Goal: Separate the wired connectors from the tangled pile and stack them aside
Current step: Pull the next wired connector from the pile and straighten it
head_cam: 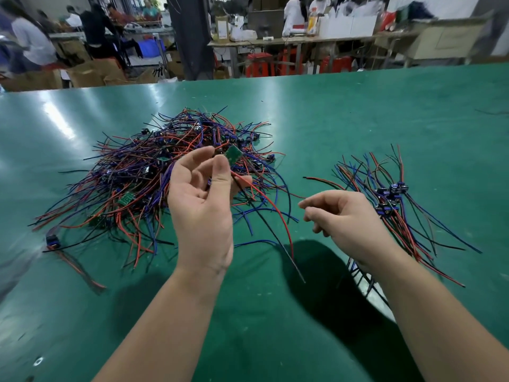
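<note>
In the middle of the frame the left hand is raised palm-up, its thumb and fingertips pinching a small green board whose red and black wires trail down toward the table. Behind it, centre-left, lies the tangled pile. The right hand hovers to the right with fingers loosely curled; whether it pinches a wire cannot be told. Just beside it, at the right, lies the sorted bundle. A stray connector lies at the far left.
</note>
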